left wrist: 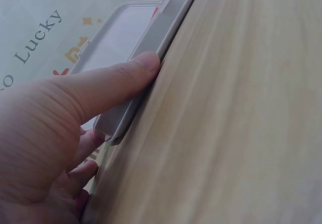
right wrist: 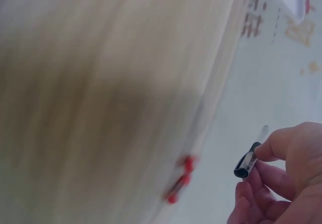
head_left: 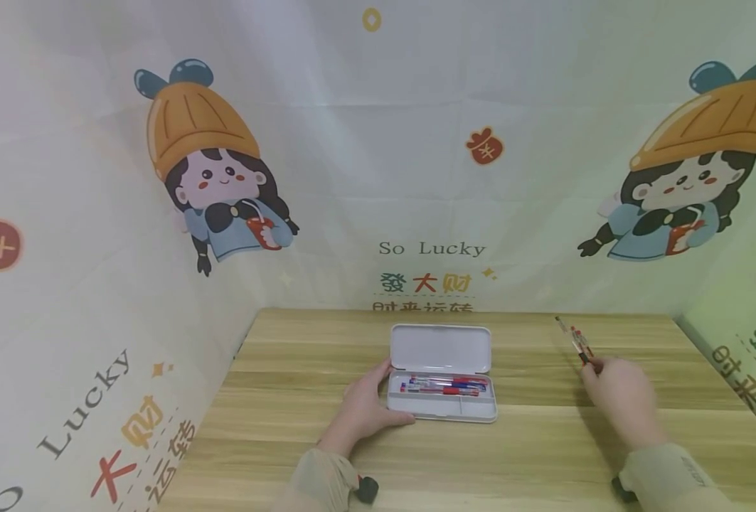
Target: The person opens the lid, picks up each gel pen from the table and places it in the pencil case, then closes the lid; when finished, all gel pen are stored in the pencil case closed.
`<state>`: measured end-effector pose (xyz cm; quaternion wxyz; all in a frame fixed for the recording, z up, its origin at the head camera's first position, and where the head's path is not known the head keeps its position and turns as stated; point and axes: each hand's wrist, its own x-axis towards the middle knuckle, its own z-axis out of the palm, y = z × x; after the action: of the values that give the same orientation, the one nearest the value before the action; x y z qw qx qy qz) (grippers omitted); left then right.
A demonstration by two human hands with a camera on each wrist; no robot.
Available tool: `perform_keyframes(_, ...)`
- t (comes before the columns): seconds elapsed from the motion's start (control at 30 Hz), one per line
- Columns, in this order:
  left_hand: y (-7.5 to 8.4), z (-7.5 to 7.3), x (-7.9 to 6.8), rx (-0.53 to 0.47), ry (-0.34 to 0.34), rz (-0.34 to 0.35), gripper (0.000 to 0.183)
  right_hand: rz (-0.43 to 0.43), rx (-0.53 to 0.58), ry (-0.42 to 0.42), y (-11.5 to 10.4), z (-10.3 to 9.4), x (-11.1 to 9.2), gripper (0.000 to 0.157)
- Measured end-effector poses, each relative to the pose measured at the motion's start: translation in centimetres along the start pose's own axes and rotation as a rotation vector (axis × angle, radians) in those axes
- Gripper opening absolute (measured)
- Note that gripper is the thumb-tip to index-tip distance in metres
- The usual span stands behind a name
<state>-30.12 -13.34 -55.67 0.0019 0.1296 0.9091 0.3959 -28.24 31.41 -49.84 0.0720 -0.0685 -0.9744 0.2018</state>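
Observation:
An open white pencil case lies on the table, its lid raised at the back. Several red and blue gel pens lie in its rear compartment. My left hand grips the case's left end, thumb along the front wall and the other fingers round the side, partly hidden. To the right, my right hand pinches a clear pen with a black cap between thumb and fingers, above the table. Near that pen, a red-and-clear pen lies on the table, blurred in the right wrist view.
The wood-grain table ends at the back against a printed cloth backdrop with cartoon figures and lettering. Similar cloth hangs on the left and right sides.

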Motion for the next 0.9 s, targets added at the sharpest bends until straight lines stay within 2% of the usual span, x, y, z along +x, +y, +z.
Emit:
perform_keyframes(0.1, 0.0, 0.0, -0.1, 0.003, -0.004, 0.000, 0.124, -0.068, -0.031, 0.052, -1.5, 0.4, 0.0, 0.045)
perform_keyframes(0.47, -0.1, 0.0, 0.0, 0.014, -0.007, 0.002, 0.125, -0.282, -0.037, 0.161, -7.1, 1.6, -0.5, 0.025)
perform_keyframes(0.67, -0.1, -0.1, 0.0, 0.007, -0.010, -0.011, 0.125, -0.376, -0.035, 0.178, -8.7, 3.0, -0.3, 0.019)
perform_keyframes(0.9, 0.1, -0.1, 0.0, 0.021, -0.012, -0.011, 0.124, -0.521, -0.100, 0.178, -10.3, 4.1, -0.5, 0.016)
